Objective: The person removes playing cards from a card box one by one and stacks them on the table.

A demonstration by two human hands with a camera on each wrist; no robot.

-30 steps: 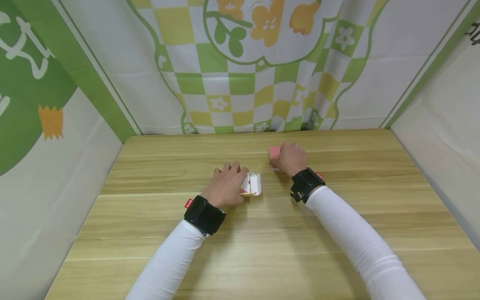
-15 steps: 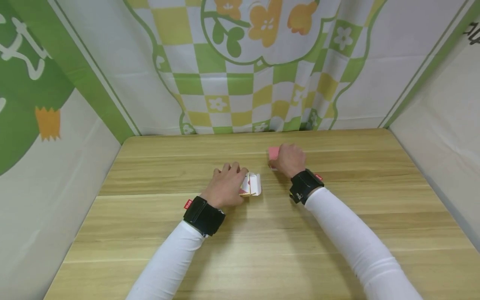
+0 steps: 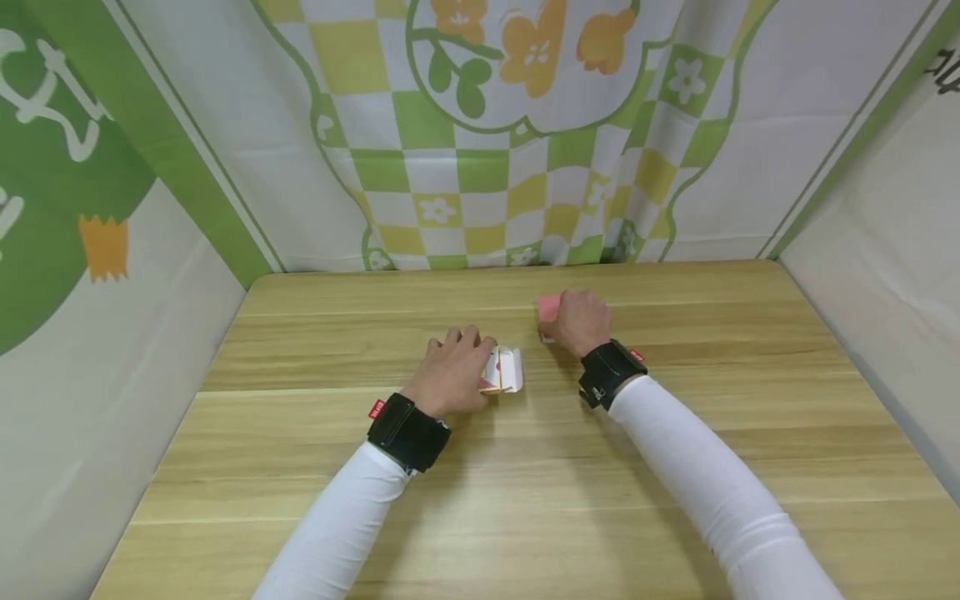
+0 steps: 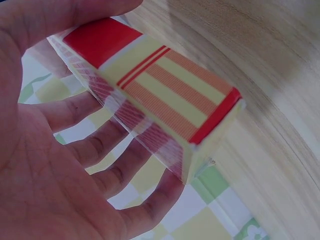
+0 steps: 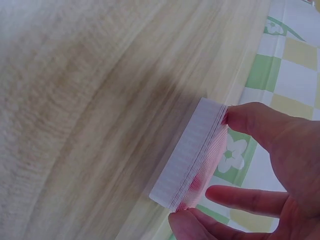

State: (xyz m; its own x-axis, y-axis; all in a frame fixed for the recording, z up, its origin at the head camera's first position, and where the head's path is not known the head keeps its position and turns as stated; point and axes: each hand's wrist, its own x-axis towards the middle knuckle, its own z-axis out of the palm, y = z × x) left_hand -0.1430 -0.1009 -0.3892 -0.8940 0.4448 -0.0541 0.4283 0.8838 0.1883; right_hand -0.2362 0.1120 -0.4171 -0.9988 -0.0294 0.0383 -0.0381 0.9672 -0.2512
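Note:
My left hand grips a small playing card box between thumb and fingers. The box has red and cream stripes on its side, and its white flap stands open toward the right. Most of the box is hidden beneath the hand in the head view. Farther back and to the right, my right hand holds a stack of playing cards by its two ends, thumb at one and fingertips at the other. The pinkish-red top of the stack shows beside the hand. White card edges face the right wrist camera.
Both hands work over a wood-grain table. Behind its far edge hangs a green, yellow and white checked curtain. Pale cloth walls stand at the left and right sides. Each wrist wears a black strap over or beside a white sleeve.

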